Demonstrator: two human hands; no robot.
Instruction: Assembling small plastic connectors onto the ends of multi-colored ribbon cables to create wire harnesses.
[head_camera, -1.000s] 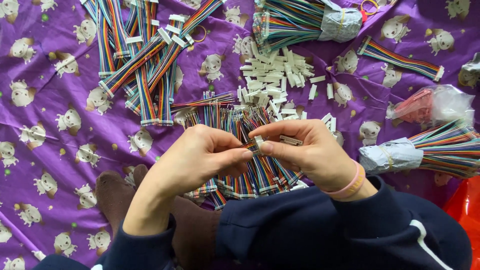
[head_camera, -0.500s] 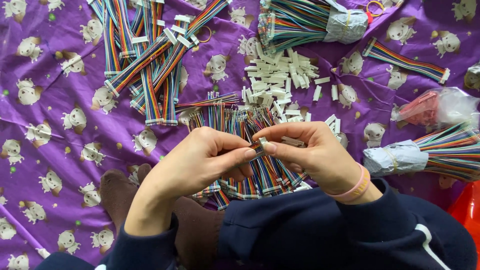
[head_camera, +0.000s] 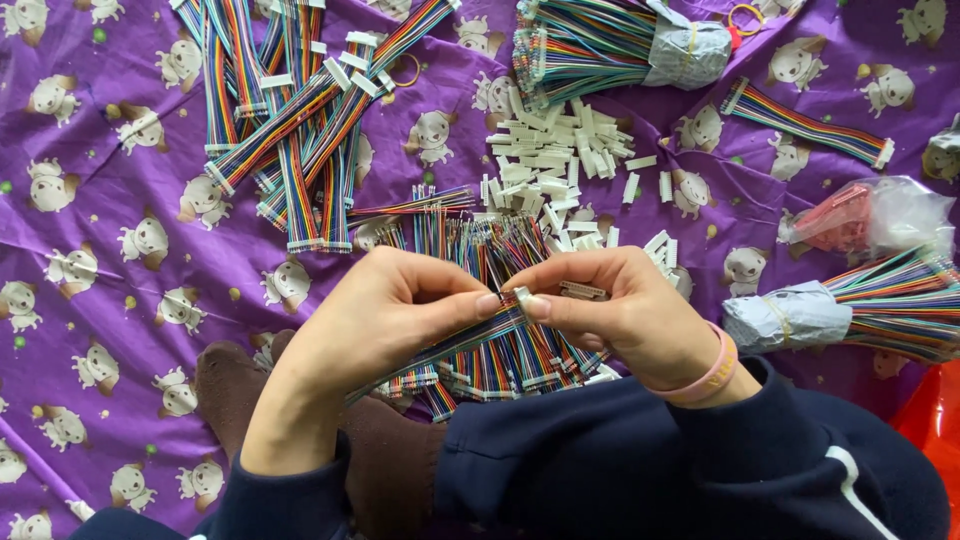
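Fingertips (head_camera: 487, 303) of the left hand (head_camera: 385, 320) are pinched shut on the end of a rainbow ribbon cable (head_camera: 450, 343), while the thumb and forefinger of the right hand (head_camera: 630, 315) are closed on a small white connector housing (head_camera: 521, 297). The two are held tip to tip at the middle of the view, above a loose heap of cut ribbon cables (head_camera: 500, 350) that lies across the lap. The held cable runs down and to the left from the pinch, under the left palm. A second pale connector (head_camera: 583, 291) is seen resting against the right forefinger; whether it is gripped cannot be told.

The step in hand is judged to be the seating of the cable's end in the housing. How far the end has been pushed in is hidden by the fingertips. The next move would call for the wire ends to be kept flat and in line with the housing's slots, and for a straight, even push, so that no wire is bent or skipped.

On the purple printed cloth (head_camera: 100, 300), a pile of white housings (head_camera: 560, 160) lies beyond the hands, well within reach. Finished-looking cables with white ends (head_camera: 290, 110) are stacked at upper left. Wrapped bundles of ribbon cable (head_camera: 620, 45) lie at the top and at the right (head_camera: 850, 305). A pink wristband (head_camera: 710, 375) is worn on the right wrist.
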